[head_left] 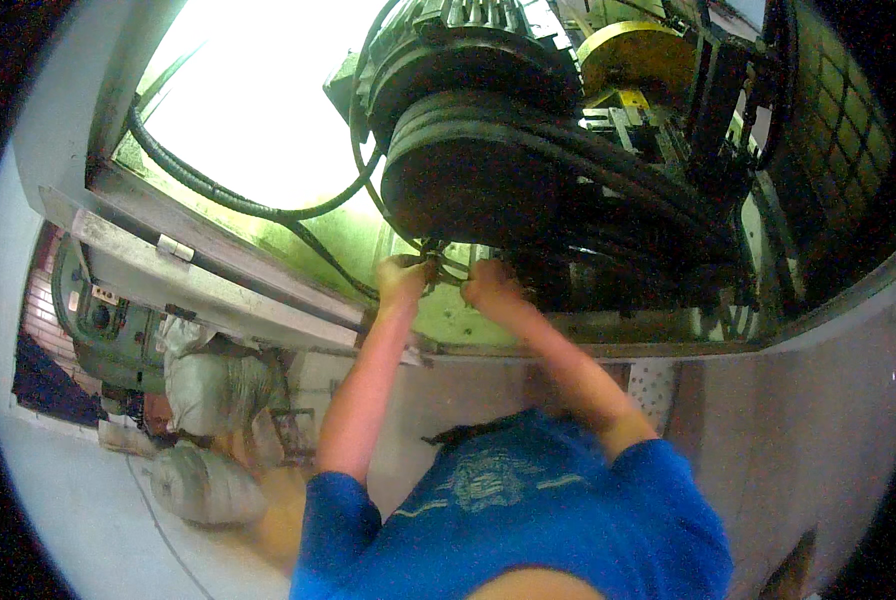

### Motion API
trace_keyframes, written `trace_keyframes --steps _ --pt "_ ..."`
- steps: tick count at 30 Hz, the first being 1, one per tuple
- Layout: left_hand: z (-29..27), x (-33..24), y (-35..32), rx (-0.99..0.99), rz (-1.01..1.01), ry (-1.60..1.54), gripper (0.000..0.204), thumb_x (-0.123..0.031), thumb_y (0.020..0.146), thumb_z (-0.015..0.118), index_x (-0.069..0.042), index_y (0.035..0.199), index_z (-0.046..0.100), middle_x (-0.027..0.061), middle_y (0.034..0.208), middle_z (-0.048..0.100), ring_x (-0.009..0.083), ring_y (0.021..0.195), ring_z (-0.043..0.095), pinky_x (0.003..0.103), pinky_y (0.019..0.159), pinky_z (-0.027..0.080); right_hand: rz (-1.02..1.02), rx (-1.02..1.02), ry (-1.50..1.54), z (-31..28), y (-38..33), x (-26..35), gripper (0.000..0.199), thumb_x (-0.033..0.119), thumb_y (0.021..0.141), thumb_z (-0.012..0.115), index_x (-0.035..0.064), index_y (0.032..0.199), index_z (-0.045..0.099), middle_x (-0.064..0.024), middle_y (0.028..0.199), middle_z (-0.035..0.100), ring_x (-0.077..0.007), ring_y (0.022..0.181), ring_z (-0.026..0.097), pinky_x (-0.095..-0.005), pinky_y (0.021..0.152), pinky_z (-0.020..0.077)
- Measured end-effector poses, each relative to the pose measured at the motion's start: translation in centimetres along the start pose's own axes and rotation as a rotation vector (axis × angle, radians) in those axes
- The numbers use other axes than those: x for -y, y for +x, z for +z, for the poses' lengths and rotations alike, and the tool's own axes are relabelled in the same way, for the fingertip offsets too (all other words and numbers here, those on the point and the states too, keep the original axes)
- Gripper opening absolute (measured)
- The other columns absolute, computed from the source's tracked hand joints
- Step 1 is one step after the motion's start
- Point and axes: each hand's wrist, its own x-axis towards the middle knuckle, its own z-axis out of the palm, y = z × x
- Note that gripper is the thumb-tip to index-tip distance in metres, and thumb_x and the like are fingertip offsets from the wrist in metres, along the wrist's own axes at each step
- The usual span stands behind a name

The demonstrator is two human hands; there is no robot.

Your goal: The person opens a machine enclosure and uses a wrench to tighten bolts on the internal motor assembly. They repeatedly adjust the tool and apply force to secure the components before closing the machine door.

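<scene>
My left hand (pixel 405 278) reaches in under a large dark pulley (pixel 458 190), its fingers closed on a thin dark cable (pixel 448 268) by a small dark fitting. A short way to its right, my right hand (pixel 491 288) is curled beside the same cable; its fingertips are blurred and whatever they hold is hidden. Above both hands hangs a big finned electric motor (pixel 468 55) with the pulley on its near side. Black drive belts (pixel 608 165) run from the pulley toward the right.
A thick black hose (pixel 218 195) loops along the left of the machine's opening. Ahead of me runs the metal frame edge (pixel 568 345). A yellow wheel (pixel 638 60) stands at the back right. Stuffed sacks (pixel 208 485) sit on the floor at left, near a green machine (pixel 118 340).
</scene>
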Motion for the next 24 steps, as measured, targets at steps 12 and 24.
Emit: trace_keyframes --steps 12,24 --pt "0.4 -0.8 -0.1 -0.021 -0.079 0.006 0.008 0.000 0.058 0.058 0.006 0.058 0.053 0.0059 0.053 0.051 0.0103 0.045 0.043 0.023 0.040 0.030 0.046 -0.016 0.301 5.3 2.1 -2.7 0.032 0.025 0.056 0.058 0.0007 0.075 0.057 -0.0143 0.071 0.056 -0.0254 0.066 0.053 -0.0346 0.060 0.0423" --pt "0.2 0.1 0.6 -0.046 -0.036 0.073 0.009 -0.003 0.058 0.058 0.006 0.059 0.055 0.0078 0.052 0.052 0.0112 0.044 0.044 0.025 0.040 0.030 -0.364 -0.252 0.150 7.5 2.6 -3.9 0.029 0.026 0.054 0.062 -0.0005 0.063 0.055 -0.0154 0.063 0.052 -0.0256 0.059 0.050 -0.0366 0.053 0.0387"
